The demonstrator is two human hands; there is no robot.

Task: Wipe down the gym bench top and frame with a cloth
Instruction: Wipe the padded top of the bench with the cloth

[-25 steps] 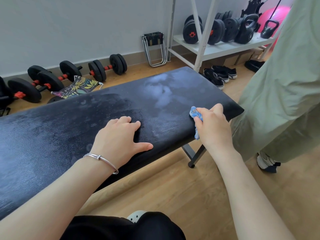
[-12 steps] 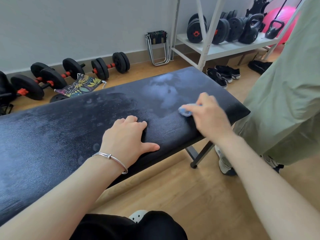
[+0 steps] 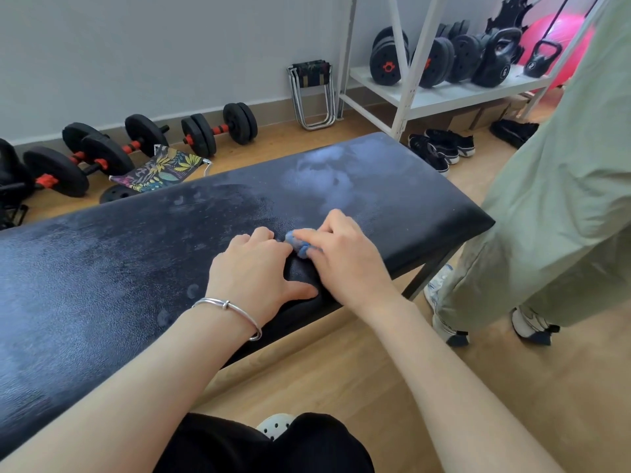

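Item: blue cloth (image 3: 300, 242), bunched, being pinched under curled fingers of the right hand (image 3: 345, 264). It is being swept left from the near right edge of the bench top (image 3: 119, 254) to mid-pad, beside the left hand (image 3: 254, 278), which is being rested palm-down, holding nothing. Hazy far patch and frame leg (image 3: 430, 274) judged still unwiped.
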